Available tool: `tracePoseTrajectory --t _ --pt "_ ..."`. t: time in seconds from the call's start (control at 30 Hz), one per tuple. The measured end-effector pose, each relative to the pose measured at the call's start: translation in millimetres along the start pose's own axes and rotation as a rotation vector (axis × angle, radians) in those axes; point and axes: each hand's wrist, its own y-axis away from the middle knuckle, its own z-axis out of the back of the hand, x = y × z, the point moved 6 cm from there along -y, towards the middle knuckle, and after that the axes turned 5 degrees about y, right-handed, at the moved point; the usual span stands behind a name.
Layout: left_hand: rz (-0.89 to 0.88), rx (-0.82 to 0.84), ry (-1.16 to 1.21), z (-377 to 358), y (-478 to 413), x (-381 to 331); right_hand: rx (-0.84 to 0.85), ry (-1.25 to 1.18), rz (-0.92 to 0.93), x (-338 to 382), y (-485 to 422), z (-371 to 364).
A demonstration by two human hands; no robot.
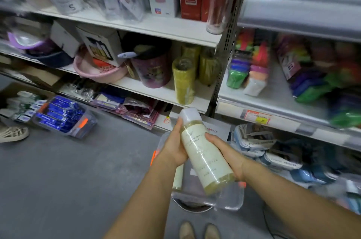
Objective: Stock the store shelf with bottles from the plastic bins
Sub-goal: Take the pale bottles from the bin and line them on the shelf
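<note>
I hold a tall bottle (203, 151) of yellowish liquid with a white cap and pale label, tilted, cap pointing up toward the shelf. My left hand (173, 147) grips its upper part from the left; my right hand (224, 152) holds its lower part from the right. Below my hands sits a clear plastic bin (230, 197) on the floor, with another pale bottle (178, 177) lying in it. On the middle shelf (156, 90) stand several yellow-green bottles (184, 80) of the same kind, near the shelf's right end.
A pink jar (154, 70), a pink basin (93, 70) and boxes fill the shelf to the left. A second clear bin (64, 117) with blue boxes sits on the grey floor at left. Coloured packs crowd the right shelving. My shoes (199, 231) are at the bottom.
</note>
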Motion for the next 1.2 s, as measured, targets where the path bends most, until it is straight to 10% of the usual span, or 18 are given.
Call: tracePoseTrajectory --t 0.7,1.2 --pt "-0.396 0.029 -0.094 -91 161 -119 0.088 0.278 0.309 107 118 -110" --pt "-0.448 0.229 -0.357 -215 192 -104 -0.038 0.178 0.578 146 197 -57"
